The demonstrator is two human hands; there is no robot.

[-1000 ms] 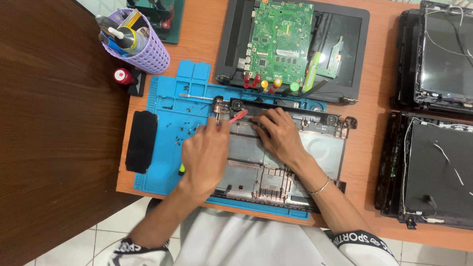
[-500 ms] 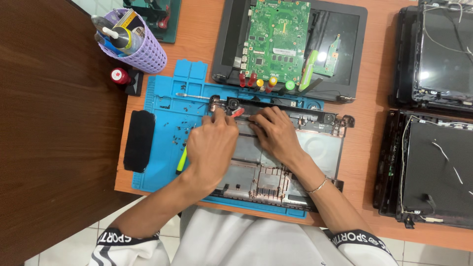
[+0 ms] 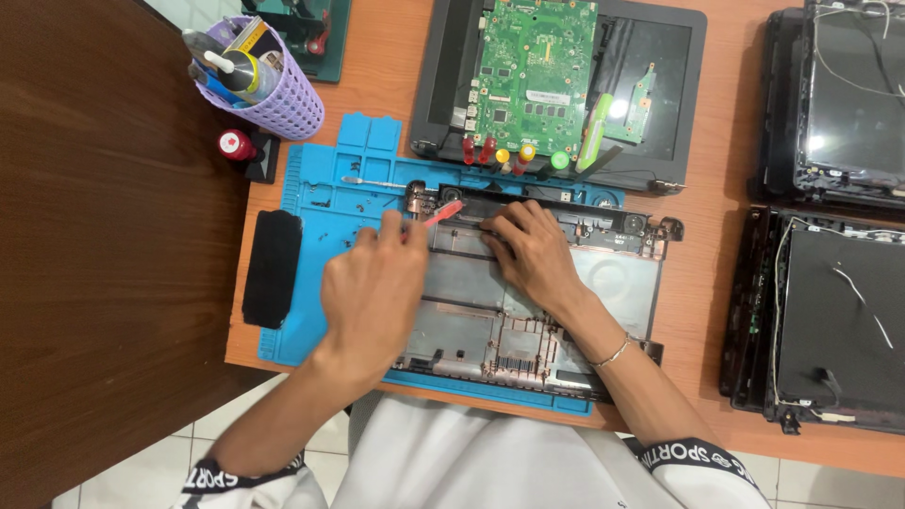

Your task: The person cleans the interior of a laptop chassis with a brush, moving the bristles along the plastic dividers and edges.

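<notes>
We are working on the grey plastic laptop base shell point(image 3: 528, 302), which is lying open-side up on the blue silicone repair mat point(image 3: 330, 203) on the orange worktop point(image 3: 377, 85). Our left hand point(image 3: 372, 292) is pinching a red-tipped tool point(image 3: 441, 214) at the shell's upper left hinge corner; our right hand point(image 3: 533, 250) is pressing flat, fingers spread, on the top edge. A green circuit board point(image 3: 533, 71) is resting beyond. Since 0.5 s ago, the left hand is sitting slightly lower.

Blue mat point(image 3: 311, 325) lies open between black pad point(image 3: 271, 269) and laptop base point(image 3: 566, 311).
</notes>
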